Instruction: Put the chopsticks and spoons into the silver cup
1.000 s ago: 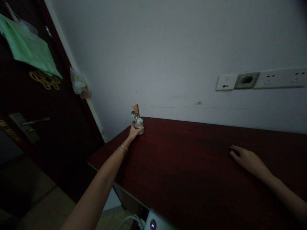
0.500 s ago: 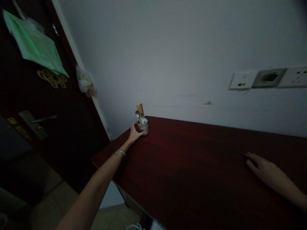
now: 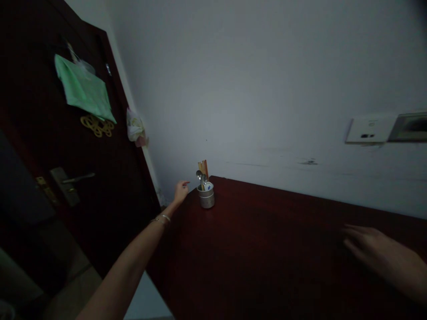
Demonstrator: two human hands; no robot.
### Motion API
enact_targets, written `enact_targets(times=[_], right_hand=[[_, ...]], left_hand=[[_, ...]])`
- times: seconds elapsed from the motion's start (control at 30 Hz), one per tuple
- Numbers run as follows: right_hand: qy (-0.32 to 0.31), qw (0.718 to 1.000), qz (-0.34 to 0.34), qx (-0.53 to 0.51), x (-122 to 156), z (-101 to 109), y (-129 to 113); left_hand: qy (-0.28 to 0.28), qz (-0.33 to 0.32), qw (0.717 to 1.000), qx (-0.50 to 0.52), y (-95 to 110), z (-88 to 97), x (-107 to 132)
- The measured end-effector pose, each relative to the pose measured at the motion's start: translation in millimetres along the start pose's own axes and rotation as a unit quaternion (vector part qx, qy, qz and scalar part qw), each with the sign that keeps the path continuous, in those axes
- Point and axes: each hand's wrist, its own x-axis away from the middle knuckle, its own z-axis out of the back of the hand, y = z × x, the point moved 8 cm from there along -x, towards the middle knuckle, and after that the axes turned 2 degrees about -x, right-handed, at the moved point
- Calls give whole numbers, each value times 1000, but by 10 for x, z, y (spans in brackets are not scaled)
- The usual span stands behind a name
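A small grey utensil cup (image 3: 207,198) holding spoons and chopsticks stands at the far left corner of the dark red table (image 3: 267,258), close to the wall. My left hand (image 3: 181,192) hovers just left of the cup, a little apart from it, with the fingers loosely stretched and nothing in them. Thin bracelets ring that wrist. My right hand (image 3: 373,253) lies over the table at the right with its fingers stretched out flat, somewhat blurred, and holds nothing.
A dark wooden door (image 3: 50,169) with a metal handle (image 3: 71,182) stands at the left; a green bag (image 3: 83,89) and a gold ornament hang on it. A white bag (image 3: 135,127) hangs by the door frame. Wall sockets (image 3: 370,130) sit at the right above the table.
My left hand has let go of the utensil cup and drawn back to its left; the cup now stands alone on the table. The view has swung left, and my right hand slid rightward.
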Motion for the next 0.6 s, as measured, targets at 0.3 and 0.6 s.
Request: enact_targets(times=[0.3, 0.6], right_hand=[[44, 987, 139, -71, -1422, 163, -2407], [-84, 960, 100, -246, -2033, -629, -3370]], left_hand=[[241, 169, 939, 180, -174, -196, -202], [81, 182, 956, 217, -70, -522, -140]])
